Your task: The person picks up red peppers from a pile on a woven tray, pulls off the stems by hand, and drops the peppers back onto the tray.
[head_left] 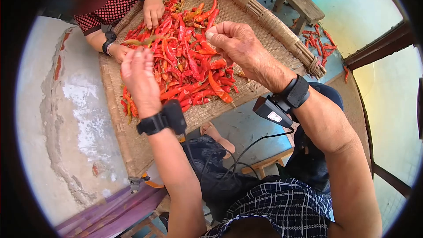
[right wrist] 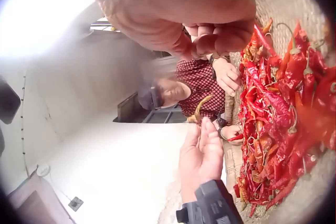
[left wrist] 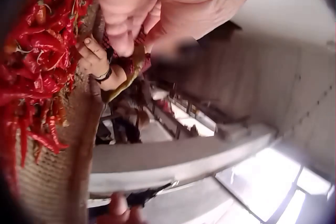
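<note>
Rough, patchy grey concrete runs along one side, a blue-painted floor shows below, and bright daylight comes in from the far side. Between two seated people a big woven tray serves as the surface, and the red chillies lie heaped in its middle.

The person nearest me has both hands raised above the heap, well apart. The left hand pinches a pale chilli at its fingertips, a yellowish-brown, shrivelled one unlike the rest. The right hand has its fingers bunched and its thumb against the fingertips. I see nothing between them, though a stem could be hidden there.

Across the tray the other person's hands are down among the pods.

As I judge it, the picking-over is far from finished. One off-colour pod is out of the heap, but the mound is thick and tangled, and a few more dull orange pods show near its far edge. No separate sorted pile shows on the tray.

Beyond the rim stands a small wooden stool, with loose chillies scattered on the floor beside it.
</note>
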Motion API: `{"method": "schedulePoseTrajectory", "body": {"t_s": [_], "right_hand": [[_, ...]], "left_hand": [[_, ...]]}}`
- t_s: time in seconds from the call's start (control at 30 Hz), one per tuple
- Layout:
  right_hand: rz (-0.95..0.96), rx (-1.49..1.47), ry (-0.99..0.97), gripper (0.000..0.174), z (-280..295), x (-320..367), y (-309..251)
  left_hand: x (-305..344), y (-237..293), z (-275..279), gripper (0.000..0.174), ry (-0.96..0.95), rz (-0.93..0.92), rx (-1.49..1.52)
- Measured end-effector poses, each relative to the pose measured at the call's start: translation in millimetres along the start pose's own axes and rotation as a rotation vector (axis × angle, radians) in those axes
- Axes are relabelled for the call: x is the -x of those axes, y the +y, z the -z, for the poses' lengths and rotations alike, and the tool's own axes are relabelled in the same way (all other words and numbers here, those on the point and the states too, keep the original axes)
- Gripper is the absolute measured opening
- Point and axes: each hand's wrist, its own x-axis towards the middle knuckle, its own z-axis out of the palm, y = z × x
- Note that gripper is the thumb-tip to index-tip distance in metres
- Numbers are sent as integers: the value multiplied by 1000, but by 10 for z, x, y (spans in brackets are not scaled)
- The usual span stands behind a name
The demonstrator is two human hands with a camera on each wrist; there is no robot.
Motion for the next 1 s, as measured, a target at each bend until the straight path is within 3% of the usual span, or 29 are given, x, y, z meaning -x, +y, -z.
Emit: {"method": "schedulePoseTrajectory", "body": {"t_s": [0.1,0.17,0.2,0.27,0.37,0.4,0.5,0.53,0.6,0.67,0.77,0.87,0.93,1.0], "right_hand": [[-43,-68,21,18,37,18,-70],[-35,-58,13,18,96,-15,-49],[-26,-48,2,18,114,-37,-38],[13,-36,-2,18,120,-48,-35],[56,-7,6,18,104,-15,-47],[61,7,10,18,103,2,-55],[81,49,2,18,125,4,-55],[91,76,-2,18,126,-1,-45],[73,121,-28,19,126,-14,-22],[56,169,-57,21,100,-14,6],[317,541,-32,26,23,38,97],[278,691,-148,27,-21,75,88],[329,672,-147,27,-49,51,143],[197,416,-141,27,-66,-33,217]], "left_hand": [[-90,-71,187,26,90,93,7],[48,-123,84,23,-152,170,-728],[45,-321,73,21,-321,-141,-993],[234,-383,-193,21,-391,-145,-1357],[238,-550,-216,18,-514,-232,-1513],[216,-575,-215,18,-518,-236,-1509],[95,-499,-142,8,-394,105,-877],[112,-410,-189,8,-393,104,-878],[163,-271,-243,12,-304,170,-324],[209,-229,-251,17,-303,159,-295],[376,-104,-348,16,-384,187,-234],[559,-4,-505,15,-467,176,-282],[611,-43,-488,21,-483,179,-290],[679,-59,-514,27,-460,269,-158]]}}
